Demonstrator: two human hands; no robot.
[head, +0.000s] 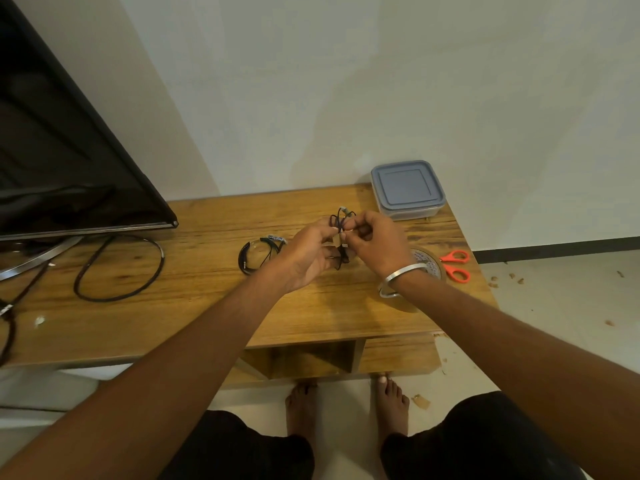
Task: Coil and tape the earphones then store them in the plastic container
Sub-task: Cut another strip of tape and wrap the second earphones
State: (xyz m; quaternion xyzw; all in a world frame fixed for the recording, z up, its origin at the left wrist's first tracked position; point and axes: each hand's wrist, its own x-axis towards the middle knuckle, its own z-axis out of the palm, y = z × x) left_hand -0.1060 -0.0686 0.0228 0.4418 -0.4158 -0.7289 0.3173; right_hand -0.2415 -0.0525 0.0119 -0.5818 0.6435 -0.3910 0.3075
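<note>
The earphones (341,225) hang coiled above the table's (194,306) middle, pinched between the left hand (310,252) and right hand (375,242), fingers clamped on the loops. Should either pinch slacken, the coil would likely spring loose; the tape roll (427,263) and the lidded plastic container (408,188) sit toward the right edge, demanding a freed hand.

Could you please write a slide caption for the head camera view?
Both hands coil black earphones above a wooden table, closed container behind.

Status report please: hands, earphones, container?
Left hand and right hand pinch coiled earphones above table. Container lidded. Nothing in the way.
</note>
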